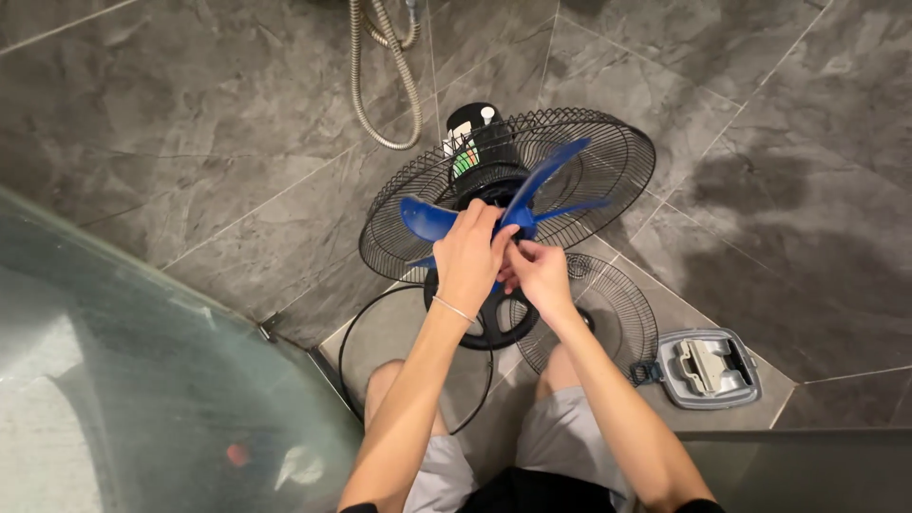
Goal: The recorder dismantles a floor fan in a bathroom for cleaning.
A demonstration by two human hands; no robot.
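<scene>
**Inspector A:** Start at the grip. What do the hands show?

**Inspector B:** The left hand is curled over the hub of the blue fan blade, fingers wrapped down around it and pressed to the plastic. A thin bracelet sits at that wrist. The right hand is just beside it, touching it at the hub, fingertips drawn together in a pinch at the blade's centre. What the pinch closes on I cannot tell; the left hand covers it.

**Inspector A:** Position of the blade?

**Inspector B:** It sits in front of the rear wire guard, which is black, round and tilted back on the floor. One blade lobe points left, one rises upper right, another extends right. Behind the guard is the black motor housing, with a white and green label on it.

**Inspector A:** Surroundings?

**Inspector B:** A black ring lies below the hands. The loose front wire guard lies flat on the floor to the right of the right forearm. A thin black hoop curves past the left knee. A grey floor drain cover lies near the front guard. A metal shower hose loops at the top. The floor is dark grey tile; a curved glass panel fills the lower left. The person wears grey shorts, knees bent.
</scene>
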